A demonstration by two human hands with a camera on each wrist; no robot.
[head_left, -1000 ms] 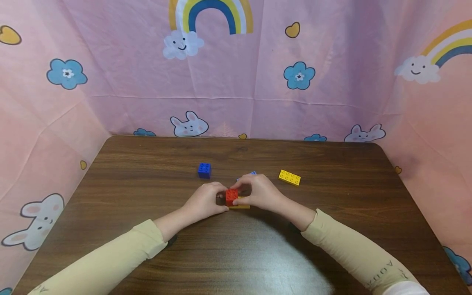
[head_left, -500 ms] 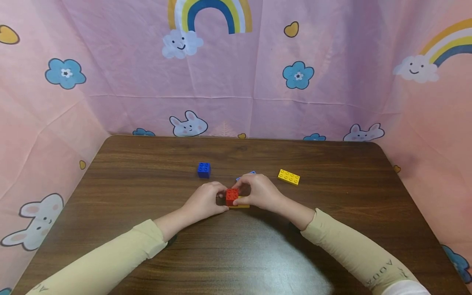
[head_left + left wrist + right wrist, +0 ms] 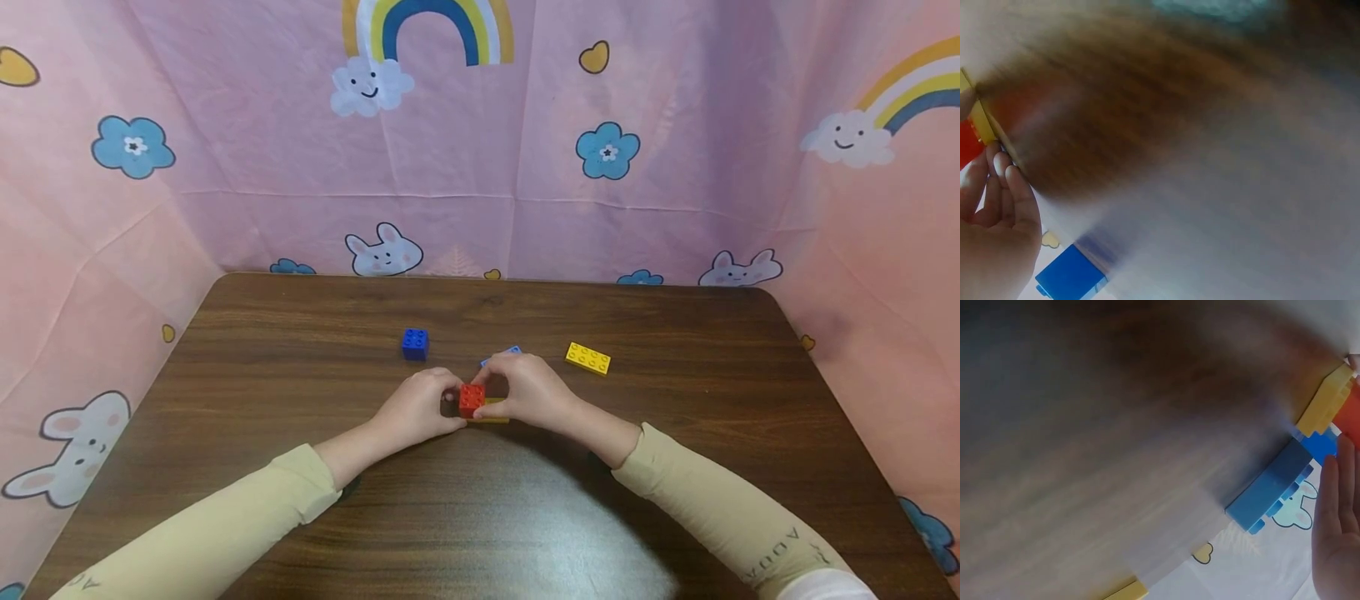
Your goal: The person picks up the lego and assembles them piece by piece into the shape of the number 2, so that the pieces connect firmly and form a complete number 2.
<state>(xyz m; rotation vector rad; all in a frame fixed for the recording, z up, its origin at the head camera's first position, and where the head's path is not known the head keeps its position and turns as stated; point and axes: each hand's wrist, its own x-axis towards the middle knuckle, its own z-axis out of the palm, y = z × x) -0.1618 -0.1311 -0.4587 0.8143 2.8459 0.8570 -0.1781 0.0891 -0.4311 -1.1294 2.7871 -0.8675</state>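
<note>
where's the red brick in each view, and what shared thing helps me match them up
Head: red brick, below centre, between left hand and right hand.
Left wrist: red brick at the left edge, cut off, around mid-height.
Right wrist: red brick at the right edge, above mid-height, cut off.
Shared landmark: the yellow block beneath it.

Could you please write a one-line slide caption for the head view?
Left hand and right hand hold a red brick and the yellow brick beneath it on a wood-grain table.
</note>
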